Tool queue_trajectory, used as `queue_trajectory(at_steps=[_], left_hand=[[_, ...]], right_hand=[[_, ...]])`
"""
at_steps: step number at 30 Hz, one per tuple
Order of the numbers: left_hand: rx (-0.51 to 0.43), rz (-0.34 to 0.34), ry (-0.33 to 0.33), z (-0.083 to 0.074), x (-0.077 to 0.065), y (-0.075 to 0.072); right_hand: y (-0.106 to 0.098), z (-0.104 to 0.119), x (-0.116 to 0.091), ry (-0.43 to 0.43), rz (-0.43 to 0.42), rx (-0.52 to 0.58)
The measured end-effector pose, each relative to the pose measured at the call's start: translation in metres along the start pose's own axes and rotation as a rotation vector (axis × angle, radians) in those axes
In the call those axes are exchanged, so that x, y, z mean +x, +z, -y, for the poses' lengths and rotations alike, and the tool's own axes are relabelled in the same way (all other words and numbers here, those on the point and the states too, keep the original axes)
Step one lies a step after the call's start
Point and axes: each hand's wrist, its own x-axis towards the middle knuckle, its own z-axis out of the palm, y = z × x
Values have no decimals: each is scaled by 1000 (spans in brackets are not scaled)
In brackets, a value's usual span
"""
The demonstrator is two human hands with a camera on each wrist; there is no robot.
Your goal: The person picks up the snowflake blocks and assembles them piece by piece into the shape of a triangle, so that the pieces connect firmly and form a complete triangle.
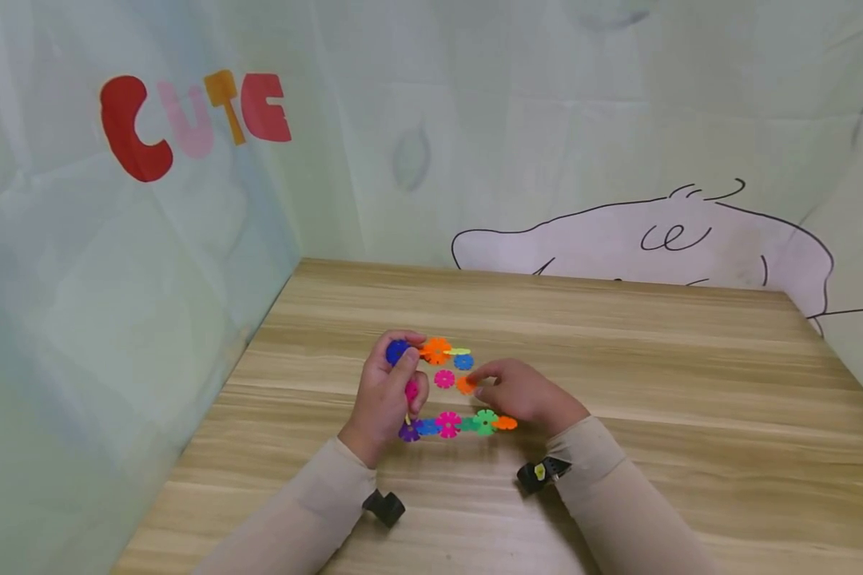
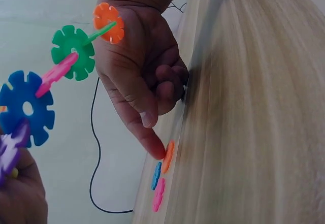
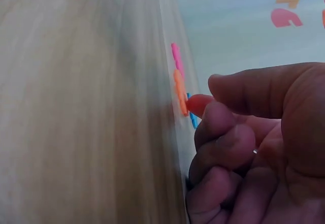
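My left hand (image 1: 379,399) grips a chain of slotted flower-shaped plastic discs. One arm of it runs from a dark blue disc (image 1: 396,352) to an orange disc (image 1: 437,351) and a yellow one (image 1: 459,351). The nearer arm passes a purple disc (image 1: 411,432), a pink disc (image 1: 447,425) and a green disc (image 1: 485,422), held above the table. With its forefinger extended, my right hand (image 1: 528,395) touches a loose orange disc (image 2: 168,157) lying on the tabletop. In the right wrist view, the other fingers curl and the thumb stands apart from the disc.
Loose blue (image 1: 463,362) and pink (image 1: 444,379) discs lie beside the orange one on the wooden table (image 1: 618,343). A printed cloth wall (image 1: 403,216) rises behind the table and along its left. Black cameras (image 1: 386,509) hang at both wrists.
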Motion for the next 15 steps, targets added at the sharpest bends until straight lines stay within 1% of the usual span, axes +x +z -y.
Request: queue_trajectory(at_steps=[5,11,15], left_hand=[[-7,-3,-8,-1,0,0],[-13,20,-16,-1,0,1],[-7,30,-18,-1,0,1]], right_hand=[[0,0,0,16,-11,42],[2,3,-1,1,-15,-41],[4,6,0,6,-40,-80]])
